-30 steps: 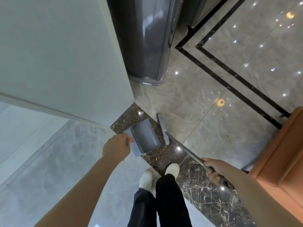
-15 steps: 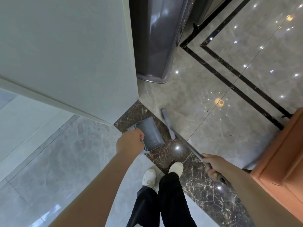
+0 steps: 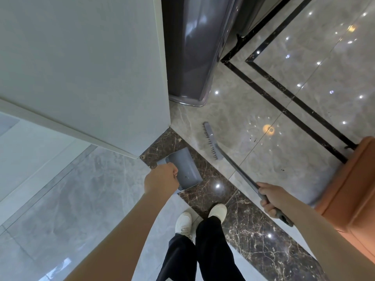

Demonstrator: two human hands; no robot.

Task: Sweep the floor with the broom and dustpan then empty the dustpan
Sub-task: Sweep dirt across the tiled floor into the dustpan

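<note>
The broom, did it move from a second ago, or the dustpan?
The broom head has swung away from the dustpan, out onto the pale grey tile, so the gap between them is wider. Nothing was picked up or let go: the right hand still grips the broom handle and the left hand still holds the dustpan, which stays on the dark marble strip.

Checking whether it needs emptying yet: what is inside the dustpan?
The dustpan shows a mostly bare grey tray with a few small dark specks. The left hand covers its near comb edge, hiding whatever lies there.
</note>
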